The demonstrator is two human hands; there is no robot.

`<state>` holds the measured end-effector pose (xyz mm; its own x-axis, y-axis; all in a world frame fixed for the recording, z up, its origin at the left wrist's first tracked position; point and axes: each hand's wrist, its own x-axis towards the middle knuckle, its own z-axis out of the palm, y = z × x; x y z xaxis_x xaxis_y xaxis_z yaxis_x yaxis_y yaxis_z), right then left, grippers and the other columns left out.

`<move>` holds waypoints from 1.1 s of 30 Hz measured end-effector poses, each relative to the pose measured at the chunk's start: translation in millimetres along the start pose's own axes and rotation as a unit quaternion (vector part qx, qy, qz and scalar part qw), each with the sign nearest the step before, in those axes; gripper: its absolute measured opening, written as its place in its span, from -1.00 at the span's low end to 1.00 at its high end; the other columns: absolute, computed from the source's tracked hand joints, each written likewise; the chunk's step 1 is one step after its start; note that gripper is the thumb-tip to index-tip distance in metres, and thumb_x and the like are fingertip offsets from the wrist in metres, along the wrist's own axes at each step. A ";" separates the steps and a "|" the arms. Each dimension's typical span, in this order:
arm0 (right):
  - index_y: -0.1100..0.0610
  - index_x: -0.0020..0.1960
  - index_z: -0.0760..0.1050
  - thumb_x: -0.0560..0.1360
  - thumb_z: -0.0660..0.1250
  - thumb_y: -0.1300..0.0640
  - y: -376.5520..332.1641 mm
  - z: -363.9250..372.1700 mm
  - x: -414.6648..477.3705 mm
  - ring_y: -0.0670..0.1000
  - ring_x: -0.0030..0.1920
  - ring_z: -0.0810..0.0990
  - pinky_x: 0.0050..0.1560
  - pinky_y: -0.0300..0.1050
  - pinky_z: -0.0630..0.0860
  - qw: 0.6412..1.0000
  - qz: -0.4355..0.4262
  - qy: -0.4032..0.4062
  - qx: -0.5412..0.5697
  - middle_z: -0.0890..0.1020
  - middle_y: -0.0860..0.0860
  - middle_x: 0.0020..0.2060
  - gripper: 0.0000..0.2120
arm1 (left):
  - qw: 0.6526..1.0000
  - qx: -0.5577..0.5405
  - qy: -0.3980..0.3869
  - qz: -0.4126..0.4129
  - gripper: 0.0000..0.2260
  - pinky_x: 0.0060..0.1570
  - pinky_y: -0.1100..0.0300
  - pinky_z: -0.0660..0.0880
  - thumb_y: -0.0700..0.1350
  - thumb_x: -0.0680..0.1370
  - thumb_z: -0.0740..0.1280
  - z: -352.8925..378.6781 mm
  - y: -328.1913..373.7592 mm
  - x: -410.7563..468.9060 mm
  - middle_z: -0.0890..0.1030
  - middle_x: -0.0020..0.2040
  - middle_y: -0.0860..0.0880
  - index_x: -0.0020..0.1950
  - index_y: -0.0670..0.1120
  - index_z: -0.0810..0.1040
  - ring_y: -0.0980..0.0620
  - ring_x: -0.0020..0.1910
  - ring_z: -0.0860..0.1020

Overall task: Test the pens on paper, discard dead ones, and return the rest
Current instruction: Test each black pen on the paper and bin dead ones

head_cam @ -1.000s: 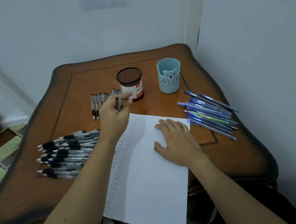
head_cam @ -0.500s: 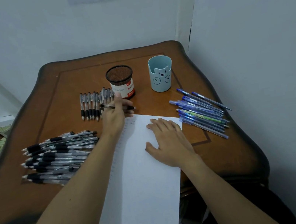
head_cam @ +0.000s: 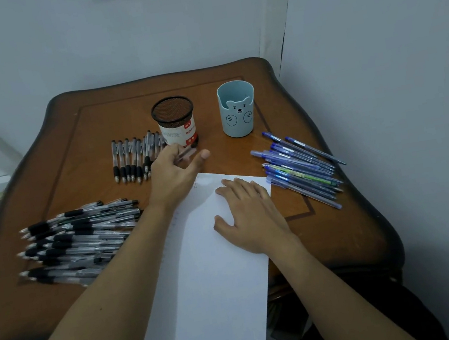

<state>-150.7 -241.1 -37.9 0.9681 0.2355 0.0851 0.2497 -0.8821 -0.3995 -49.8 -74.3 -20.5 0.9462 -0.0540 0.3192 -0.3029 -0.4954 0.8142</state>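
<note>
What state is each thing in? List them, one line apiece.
left hand: holds a pen.
right hand: flat on the paper.
paper: faintly marked, overhangs the table edge.
mesh cup: upright, looks empty.
bear cup: upright, looks empty.
row of pens: lying side by side.
black-grip pens: heaped, lying flat.
blue pens: heaped, lying flat.

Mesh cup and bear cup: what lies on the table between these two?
Nothing: in the head view the stretch of table between the black mesh cup and the blue bear cup is bare wood.
</note>
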 end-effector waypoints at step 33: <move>0.04 0.56 0.21 0.61 0.12 -0.15 0.8 1.7 0.0 0.00 0.59 0.05 0.57 0.02 -0.12 1.000 -0.004 -0.001 -0.009 0.19 -0.01 0.58 -0.43 | 0.989 -0.107 0.029 -0.102 -0.90 -0.41 0.18 0.56 -0.20 0.49 0.52 2.0 -15.5 2.1 0.66 -0.20 -0.12 -0.11 -0.16 0.62 -0.05 -0.31 0.63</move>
<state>-150.5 -241.1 -39.8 0.9661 0.2435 0.0855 0.2575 -0.8874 -0.3824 -43.0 -68.5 -33.4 0.9837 0.0802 0.1607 -0.1304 -0.2960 0.9462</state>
